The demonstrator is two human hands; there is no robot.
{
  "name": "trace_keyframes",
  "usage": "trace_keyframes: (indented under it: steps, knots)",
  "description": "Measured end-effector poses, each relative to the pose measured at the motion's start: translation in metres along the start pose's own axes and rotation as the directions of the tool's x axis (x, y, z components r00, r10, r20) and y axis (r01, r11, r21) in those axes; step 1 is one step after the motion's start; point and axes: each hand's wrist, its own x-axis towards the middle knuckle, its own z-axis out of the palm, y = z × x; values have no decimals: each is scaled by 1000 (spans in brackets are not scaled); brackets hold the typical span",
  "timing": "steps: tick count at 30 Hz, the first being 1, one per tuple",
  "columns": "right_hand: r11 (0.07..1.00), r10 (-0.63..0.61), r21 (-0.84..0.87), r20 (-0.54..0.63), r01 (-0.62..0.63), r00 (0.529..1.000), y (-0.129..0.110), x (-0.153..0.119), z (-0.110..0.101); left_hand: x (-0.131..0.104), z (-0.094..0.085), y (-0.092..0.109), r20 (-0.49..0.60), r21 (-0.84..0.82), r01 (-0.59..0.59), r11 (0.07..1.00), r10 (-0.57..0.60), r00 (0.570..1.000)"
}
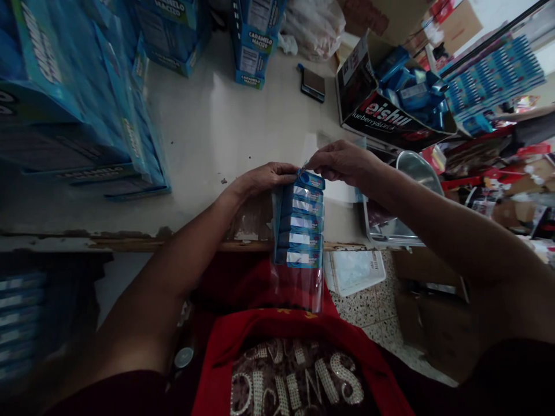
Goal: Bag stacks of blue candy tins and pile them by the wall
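In front of me at the table edge, a clear plastic bag (299, 289) holds a row of several small blue boxes (301, 222). Its loose end hangs past the edge over my red apron (225, 346). My left hand (266, 176) is at the far end of the row, fingers closed on the bag beside the last box. From the right, my right hand (342, 160) pinches a bit of clear plastic at that same end. The fingertips of both hands nearly meet there, and what lies exactly between them is partly hidden.
Large blue wrapped packs (82, 115) stack up at the left, with more blue boxes (255, 43) behind. A dark scale-like device (313, 84) lies farther back. At right stand a black carton (373, 112) of blue packets and a clear plastic container (392, 228). A white tray (355, 271) sits below.
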Motion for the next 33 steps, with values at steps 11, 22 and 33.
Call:
trace_keyframes:
  steps: [11, 22, 33]
  knots:
    - [951, -287, -138, -57, 278, 956, 12, -23, 1, -5, 5, 7, 58, 32, 93, 995, -95, 994]
    - [962, -37, -272, -74, 15, 997, 18, -38, -31, -3, 3, 4, 73, 6, 87, 996, -88, 993]
    - [916, -148, -388, -88, 103, 985, -11, -44, 1, -5, 3, 10, 68, 53, 91, 994, -94, 993]
